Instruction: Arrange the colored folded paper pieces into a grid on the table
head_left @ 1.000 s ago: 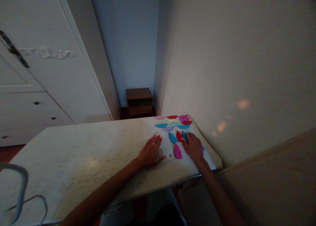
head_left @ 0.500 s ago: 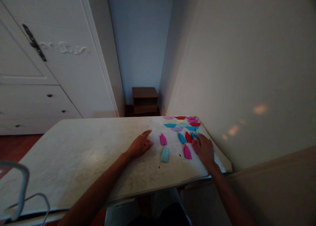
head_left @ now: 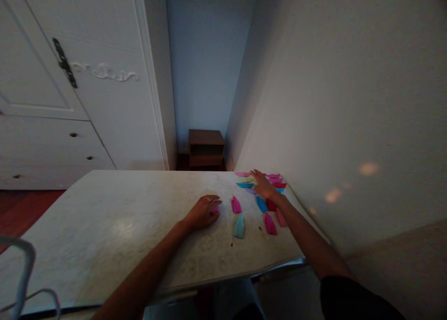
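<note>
My left hand [head_left: 203, 212] rests on the tabletop, its fingers curled round a small pink folded paper piece [head_left: 215, 210]. Over the rows at the far right my right hand [head_left: 264, 185] reaches with fingers stretched out, hiding some flat strips below it. Whether it touches them I cannot tell. Between the hands lie a magenta pointed piece [head_left: 236, 205] and a pale teal one [head_left: 239, 226]. Under and beside my right forearm are a blue piece [head_left: 261, 203], a red piece [head_left: 271, 205], a magenta piece [head_left: 270, 223] and a pink piece [head_left: 281, 218], partly covered.
Coloured strips, among them a blue one [head_left: 245, 185], line the far right of the pale table [head_left: 139, 217]. A wall [head_left: 331, 101] borders its right side. A grey curved tube [head_left: 28, 264] stands at the near left. Beyond are a white cabinet [head_left: 111, 115] and a brown nightstand [head_left: 206, 137].
My right hand has moved away and leftward from the pointed pieces to the flat strips, uncovering the pink piece. My left hand stays at its pink piece, fingers more curled. The view has shifted slightly.
</note>
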Available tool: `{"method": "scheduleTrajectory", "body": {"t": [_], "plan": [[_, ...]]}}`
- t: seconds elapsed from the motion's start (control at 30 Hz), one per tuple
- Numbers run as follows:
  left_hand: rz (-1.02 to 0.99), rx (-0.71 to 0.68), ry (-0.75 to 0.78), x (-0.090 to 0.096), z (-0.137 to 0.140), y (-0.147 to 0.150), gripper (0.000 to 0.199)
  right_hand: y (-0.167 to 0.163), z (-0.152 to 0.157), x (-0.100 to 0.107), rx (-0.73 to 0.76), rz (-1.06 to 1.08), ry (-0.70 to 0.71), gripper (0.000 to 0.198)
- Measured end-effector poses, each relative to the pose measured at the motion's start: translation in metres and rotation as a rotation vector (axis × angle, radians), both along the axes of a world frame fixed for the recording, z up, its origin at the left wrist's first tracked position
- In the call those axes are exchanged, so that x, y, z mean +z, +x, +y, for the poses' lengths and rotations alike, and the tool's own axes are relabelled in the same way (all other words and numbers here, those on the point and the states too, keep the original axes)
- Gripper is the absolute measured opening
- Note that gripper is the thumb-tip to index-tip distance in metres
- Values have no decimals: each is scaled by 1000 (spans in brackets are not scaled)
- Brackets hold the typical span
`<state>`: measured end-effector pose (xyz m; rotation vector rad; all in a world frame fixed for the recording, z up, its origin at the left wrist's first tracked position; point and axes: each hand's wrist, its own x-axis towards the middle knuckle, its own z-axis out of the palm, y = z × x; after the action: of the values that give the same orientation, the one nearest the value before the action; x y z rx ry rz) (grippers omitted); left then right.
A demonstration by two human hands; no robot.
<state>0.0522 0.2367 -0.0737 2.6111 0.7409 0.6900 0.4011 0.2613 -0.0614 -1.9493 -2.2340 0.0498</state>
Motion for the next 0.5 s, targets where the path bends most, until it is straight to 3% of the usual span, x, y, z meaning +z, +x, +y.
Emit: {"method": "scheduleTrajectory", "body": {"t": [0.1, 0.2, 0.33, 0.5], "plan": [[3, 19, -21, -1, 4, -3, 45, -6, 43, 0, 34, -6, -105, 71], [8, 24, -45, -2, 7, -5, 46, -17, 62, -5, 55, -17, -197, 67], [8, 39, -58, -3, 10, -6, 46, -34, 50, -17, 107, -26, -245, 70], [-2, 51, -53, -8, 13, -5, 51, -53, 15, -22, 236, 1, -177, 62]]}}
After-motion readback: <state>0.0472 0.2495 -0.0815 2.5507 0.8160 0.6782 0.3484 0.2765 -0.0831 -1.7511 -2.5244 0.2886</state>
